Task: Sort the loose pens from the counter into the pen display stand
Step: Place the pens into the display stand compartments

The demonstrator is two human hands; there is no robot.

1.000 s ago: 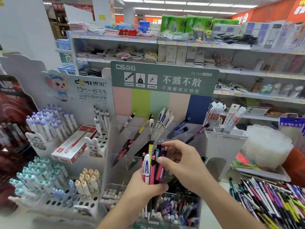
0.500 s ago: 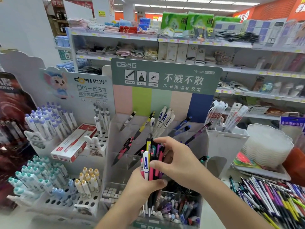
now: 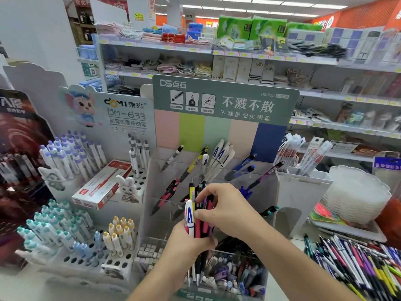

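Observation:
My left hand (image 3: 188,240) grips an upright bunch of pens (image 3: 198,216): white, pink, yellow, black and purple ones. My right hand (image 3: 225,210) reaches into the bunch from the right, its fingers pinching pens near their tops. Both hands are in front of the clear acrylic pen display stand (image 3: 269,187) with the green header card. Its upper pockets hold a few pens sorted by kind: a yellow and black pen (image 3: 196,161), white pens (image 3: 221,155), blue pens (image 3: 243,166), a purple pen (image 3: 267,174). A heap of loose pens (image 3: 360,263) lies on the counter at the lower right.
A white stand with rows of capped pens (image 3: 71,161) and a red-and-white box (image 3: 102,184) is to the left. A bin of mixed small pens (image 3: 234,274) sits below my hands. A white holder (image 3: 303,185) and stacked white trays (image 3: 355,196) are on the right. Store shelves fill the back.
My right hand has slid slightly down and left over the bunch, its fingers closing on the pens. The left hand keeps holding the bunch in the same place.

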